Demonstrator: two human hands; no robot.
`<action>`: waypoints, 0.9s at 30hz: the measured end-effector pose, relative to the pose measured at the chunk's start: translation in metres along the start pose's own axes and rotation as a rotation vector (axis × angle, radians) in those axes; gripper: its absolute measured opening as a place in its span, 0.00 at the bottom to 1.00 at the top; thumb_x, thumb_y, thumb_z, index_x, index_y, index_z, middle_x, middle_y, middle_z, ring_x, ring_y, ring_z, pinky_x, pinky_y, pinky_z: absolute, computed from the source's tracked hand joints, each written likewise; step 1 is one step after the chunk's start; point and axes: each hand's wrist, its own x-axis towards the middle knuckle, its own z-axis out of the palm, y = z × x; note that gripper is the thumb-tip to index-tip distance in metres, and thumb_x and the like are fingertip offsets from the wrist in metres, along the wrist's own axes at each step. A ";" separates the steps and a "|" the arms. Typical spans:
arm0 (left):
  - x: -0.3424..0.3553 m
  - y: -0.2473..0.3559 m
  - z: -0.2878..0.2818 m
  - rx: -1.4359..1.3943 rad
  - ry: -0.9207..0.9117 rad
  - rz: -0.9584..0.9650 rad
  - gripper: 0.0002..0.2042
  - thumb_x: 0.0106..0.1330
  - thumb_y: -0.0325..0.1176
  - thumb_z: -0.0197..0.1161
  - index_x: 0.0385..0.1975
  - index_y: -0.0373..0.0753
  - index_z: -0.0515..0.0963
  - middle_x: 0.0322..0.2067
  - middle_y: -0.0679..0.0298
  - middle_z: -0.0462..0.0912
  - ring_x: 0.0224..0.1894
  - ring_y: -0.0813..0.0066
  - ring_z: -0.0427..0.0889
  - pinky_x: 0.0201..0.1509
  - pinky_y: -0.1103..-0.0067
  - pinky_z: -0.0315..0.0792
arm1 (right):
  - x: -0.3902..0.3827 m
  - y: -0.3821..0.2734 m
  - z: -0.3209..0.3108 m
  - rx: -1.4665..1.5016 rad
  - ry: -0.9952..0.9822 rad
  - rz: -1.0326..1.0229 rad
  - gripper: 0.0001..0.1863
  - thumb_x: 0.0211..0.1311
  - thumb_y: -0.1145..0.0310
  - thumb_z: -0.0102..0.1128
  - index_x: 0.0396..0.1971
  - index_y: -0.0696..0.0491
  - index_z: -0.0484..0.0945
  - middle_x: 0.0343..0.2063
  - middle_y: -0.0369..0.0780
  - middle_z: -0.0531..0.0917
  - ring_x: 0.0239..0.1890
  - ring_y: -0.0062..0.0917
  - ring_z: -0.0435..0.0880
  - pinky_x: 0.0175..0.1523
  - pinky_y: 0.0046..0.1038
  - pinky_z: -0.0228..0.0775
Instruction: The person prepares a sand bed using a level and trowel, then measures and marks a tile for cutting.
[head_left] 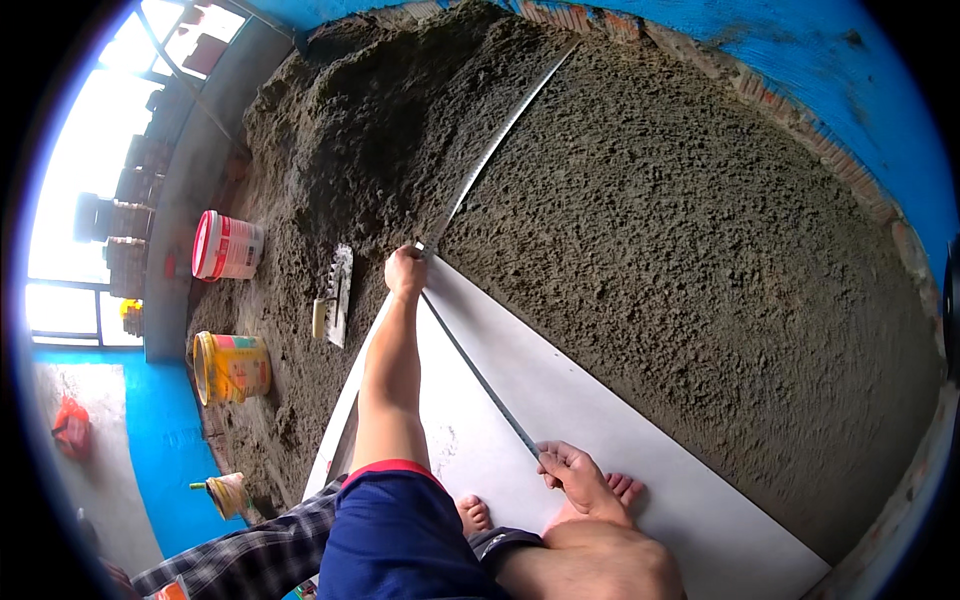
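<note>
My left hand is closed at the far corner of a large white panel, gripping a narrow strip where it crosses the corner. A long silvery strip extends from there up over the grey mortar. A thinner dark strip, which looks like a measuring tape, runs across the panel to my right hand, whose fingers are closed on it beside my bare toes. A notched trowel lies on the mortar to the left of my left hand.
A white-and-red bucket, a yellow bucket and a small container stand along the left. Rough mortar covers the floor beside blue walls. A bright window opening is upper left. A plaid-clothed limb, apparently another person's, is at lower left.
</note>
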 end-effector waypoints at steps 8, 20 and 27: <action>-0.006 -0.006 -0.006 -0.109 -0.132 0.024 0.08 0.54 0.37 0.64 0.28 0.40 0.84 0.28 0.53 0.85 0.33 0.54 0.85 0.37 0.65 0.76 | -0.028 0.009 -0.040 -0.285 0.103 -0.043 0.16 0.65 0.67 0.60 0.51 0.58 0.78 0.32 0.34 0.82 0.29 0.13 0.75 0.36 0.17 0.68; -0.225 0.081 -0.014 -1.029 -0.736 -0.038 0.05 0.59 0.22 0.64 0.29 0.35 0.73 0.25 0.66 0.77 0.26 0.78 0.75 0.32 0.80 0.70 | -0.251 0.011 -0.205 -0.734 0.385 0.109 0.17 0.64 0.58 0.60 0.48 0.50 0.82 0.33 0.32 0.84 0.32 0.15 0.76 0.38 0.22 0.71; -0.405 0.188 -0.023 -1.404 -1.053 -0.033 0.08 0.61 0.20 0.63 0.31 0.40 0.70 0.27 0.65 0.78 0.28 0.76 0.78 0.36 0.80 0.75 | -0.382 0.114 -0.266 -0.619 0.267 0.539 0.24 0.64 0.46 0.56 0.49 0.50 0.82 0.44 0.37 0.84 0.47 0.26 0.82 0.51 0.29 0.73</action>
